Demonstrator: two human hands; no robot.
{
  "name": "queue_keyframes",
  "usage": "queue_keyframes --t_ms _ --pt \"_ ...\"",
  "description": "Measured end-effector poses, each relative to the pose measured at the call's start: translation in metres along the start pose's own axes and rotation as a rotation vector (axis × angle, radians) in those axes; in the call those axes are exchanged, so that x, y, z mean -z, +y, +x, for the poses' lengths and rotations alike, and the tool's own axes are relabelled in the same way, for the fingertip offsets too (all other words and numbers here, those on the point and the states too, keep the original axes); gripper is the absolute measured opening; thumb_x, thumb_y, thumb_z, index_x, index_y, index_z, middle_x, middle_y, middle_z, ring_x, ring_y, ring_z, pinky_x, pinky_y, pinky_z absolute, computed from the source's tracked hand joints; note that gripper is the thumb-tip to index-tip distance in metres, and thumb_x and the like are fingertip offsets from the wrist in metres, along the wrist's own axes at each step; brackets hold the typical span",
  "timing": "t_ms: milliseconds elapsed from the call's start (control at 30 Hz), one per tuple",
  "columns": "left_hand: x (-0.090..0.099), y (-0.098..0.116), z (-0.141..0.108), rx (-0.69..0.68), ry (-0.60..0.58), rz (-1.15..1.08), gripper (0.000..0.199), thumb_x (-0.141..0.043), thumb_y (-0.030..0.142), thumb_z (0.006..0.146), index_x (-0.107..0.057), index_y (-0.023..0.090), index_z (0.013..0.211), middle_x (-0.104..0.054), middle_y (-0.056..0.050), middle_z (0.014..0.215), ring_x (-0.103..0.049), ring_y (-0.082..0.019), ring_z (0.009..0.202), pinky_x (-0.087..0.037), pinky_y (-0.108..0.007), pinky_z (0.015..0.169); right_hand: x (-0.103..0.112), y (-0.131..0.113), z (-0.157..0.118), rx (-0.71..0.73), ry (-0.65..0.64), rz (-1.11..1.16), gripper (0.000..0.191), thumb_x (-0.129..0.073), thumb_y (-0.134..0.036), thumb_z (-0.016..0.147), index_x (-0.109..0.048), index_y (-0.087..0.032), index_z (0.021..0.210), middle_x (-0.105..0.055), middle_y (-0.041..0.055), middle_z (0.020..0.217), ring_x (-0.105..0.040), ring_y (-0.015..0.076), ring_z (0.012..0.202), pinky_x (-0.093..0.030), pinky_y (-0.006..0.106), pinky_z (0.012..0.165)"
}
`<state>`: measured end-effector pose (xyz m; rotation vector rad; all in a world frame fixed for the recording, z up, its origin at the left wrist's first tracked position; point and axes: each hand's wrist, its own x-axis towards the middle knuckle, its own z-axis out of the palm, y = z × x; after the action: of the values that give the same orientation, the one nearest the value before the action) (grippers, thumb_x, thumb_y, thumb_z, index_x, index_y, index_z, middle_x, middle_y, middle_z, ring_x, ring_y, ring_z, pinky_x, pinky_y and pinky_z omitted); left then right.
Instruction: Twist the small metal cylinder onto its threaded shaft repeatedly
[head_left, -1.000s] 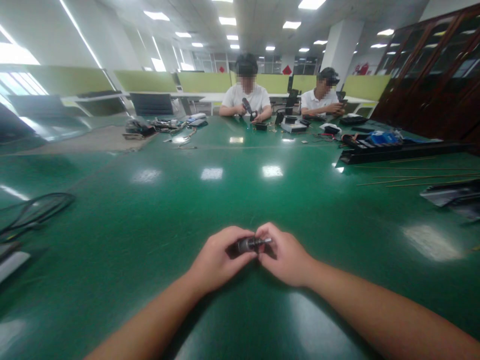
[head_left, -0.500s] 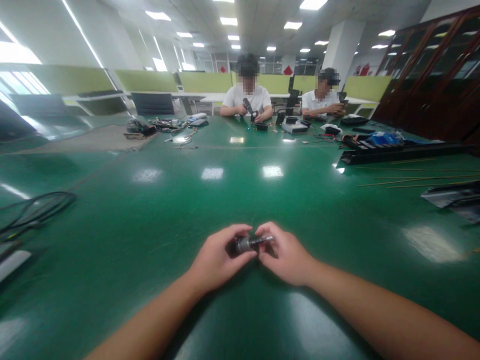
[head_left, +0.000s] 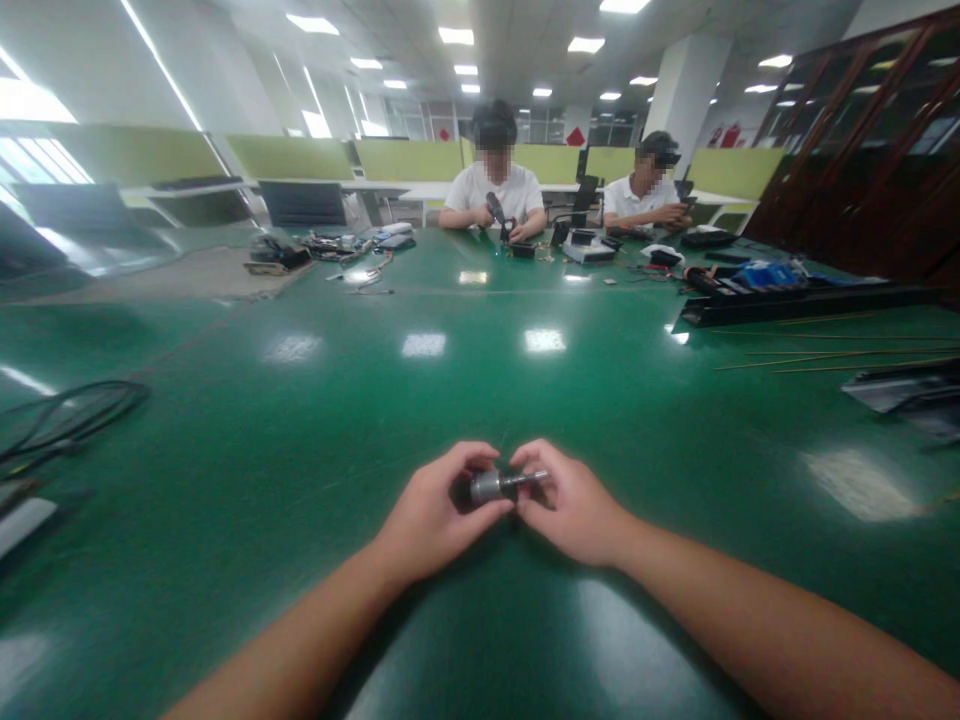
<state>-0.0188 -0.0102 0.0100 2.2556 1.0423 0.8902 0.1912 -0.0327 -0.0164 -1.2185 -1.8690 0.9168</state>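
Low in the middle of the head view, a small grey metal cylinder with a thin shaft lies on its side between my two hands, the shaft pointing right. My left hand curls around the thick body, with thumb in front and fingers behind; its far end is hidden in the palm. My right hand is curved around the shaft's tip, which rests among the bent fingers. Both hands are close to the green tabletop. What exactly the metal part is I cannot make out.
Black cables lie at the left. Thin rods and a long black channel lie at the right. Across the table one person holds a drill-like tool; another person sits to the right. Electronics clutter the far left.
The view has tipped very slightly. Both hands and the metal cylinder keep nearly the same pose, with only a tiny shift of the cylinder and shaft.
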Motion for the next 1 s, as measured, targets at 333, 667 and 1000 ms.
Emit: queue_keyframes --t_ms 333,667,1000 --pt "-0.0003 -0.0012 0.0007 0.004 -0.039 0.003 0.021 -0.072 0.03 0.082 -0.063 0.022 0.1 -0.067 -0.001 0.094 -0.062 -0.016 0.085 -0.047 -0.026 0.077 -0.0025 0.0028 0.0018 0.0 -0.012 0.082 0.026 -0.061 -0.014 0.082 -0.059 -0.024 0.106 -0.067 -0.0021 0.084 -0.059 0.0119 0.068 -0.043 0.022 0.062" --pt "-0.0008 -0.0022 -0.0005 0.036 -0.04 -0.006 0.021 -0.074 0.033 0.081 -0.063 0.02 0.094 -0.068 0.0 0.089 -0.062 -0.015 0.081 -0.046 -0.026 0.074 -0.0005 -0.0011 0.0027 0.031 -0.019 0.155 0.017 -0.06 -0.016 0.083 -0.064 -0.02 0.1 -0.069 0.0002 0.088 -0.062 0.0136 0.073 -0.047 0.024 0.067" --pt "-0.0016 -0.0029 -0.0009 0.034 -0.039 -0.009 0.021 -0.075 0.034 0.082 -0.063 0.02 0.092 -0.067 0.0 0.089 -0.062 -0.015 0.081 -0.046 -0.026 0.074 -0.0011 -0.0021 0.0038 0.019 0.002 0.186 0.014 -0.061 -0.014 0.081 -0.066 -0.019 0.094 -0.069 0.0005 0.085 -0.063 0.014 0.073 -0.048 0.024 0.067"
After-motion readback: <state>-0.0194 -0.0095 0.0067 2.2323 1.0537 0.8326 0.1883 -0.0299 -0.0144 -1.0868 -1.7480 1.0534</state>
